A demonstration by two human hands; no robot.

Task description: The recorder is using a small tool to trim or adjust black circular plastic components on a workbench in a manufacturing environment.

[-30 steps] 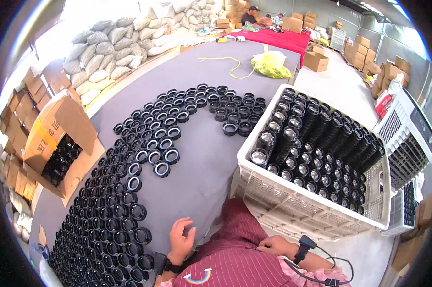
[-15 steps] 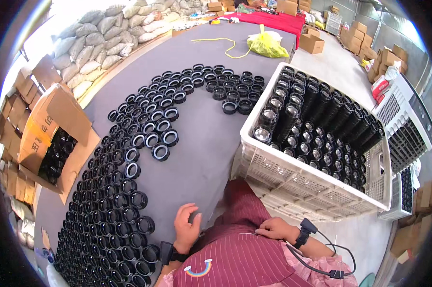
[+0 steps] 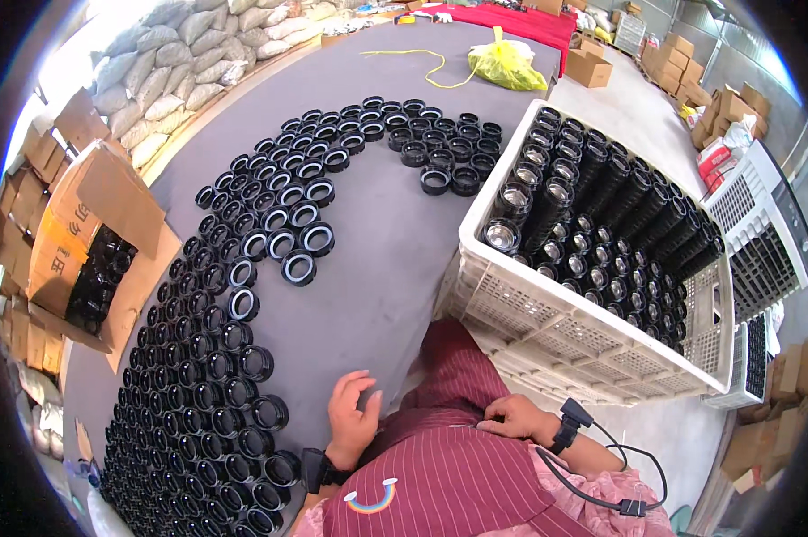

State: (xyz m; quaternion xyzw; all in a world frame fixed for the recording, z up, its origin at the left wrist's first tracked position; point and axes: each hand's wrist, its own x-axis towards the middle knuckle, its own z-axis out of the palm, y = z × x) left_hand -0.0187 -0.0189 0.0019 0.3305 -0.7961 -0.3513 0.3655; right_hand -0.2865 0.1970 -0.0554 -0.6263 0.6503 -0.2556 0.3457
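The left hand [image 3: 352, 413] lies low in the frame, just left of centre, palm down on the grey worktop [image 3: 377, 259], its fingers [image 3: 357, 383] spread loosely and curled a little, holding nothing. The nearest black rings [image 3: 243, 403] sit just to its left, in the dense field that runs up the left side of the frame; the closest one lies beside the wrist, toward the lower left. These rings lie flat, openings facing up, so no long axis matters: they lie sideways from the fingertips, not ahead of them. The right hand [image 3: 510, 417] rests against the striped maroon apron [image 3: 440, 465] at the lower centre, fingers bent inward and empty as far as can be seen, close under the near wall of the white crate [image 3: 565, 331] full of upright black cylinders [image 3: 619, 215]. So the left hand is clearly nearer the rings, the right hand nearer the crate, with bare worktop between the two groups
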